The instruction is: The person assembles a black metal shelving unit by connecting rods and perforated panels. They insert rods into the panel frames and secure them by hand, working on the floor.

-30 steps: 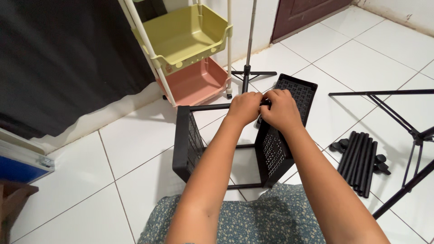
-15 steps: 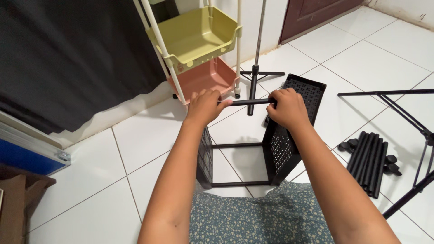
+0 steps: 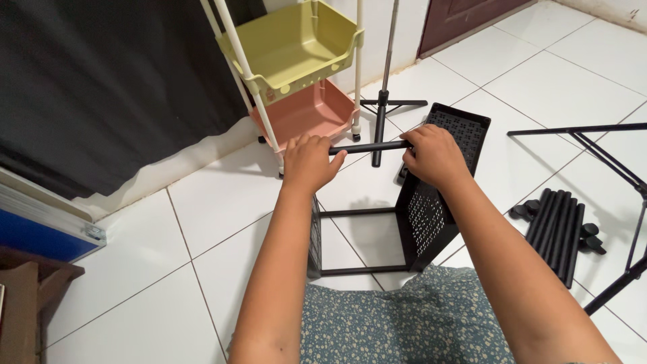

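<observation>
At mid-frame I see the rod [image 3: 369,147] running crosswise between my left hand [image 3: 309,162] and right hand [image 3: 433,156], above the frame [image 3: 357,269] standing on the floor [image 3: 168,269]. The panel [image 3: 441,185] stands at the frame's right side, under my right hand. Behind, toward the upper middle, stands the cart [image 3: 296,61], with a stand [image 3: 383,108] just right of it. At the right edge lies a bundle of tubes [image 3: 558,226], with a tripod [image 3: 606,162] beyond it. A box [image 3: 20,310] sits at lower left.

white tiled floor [image 3: 222,202], black rack [image 3: 418,216], rods [image 3: 559,226]
</observation>
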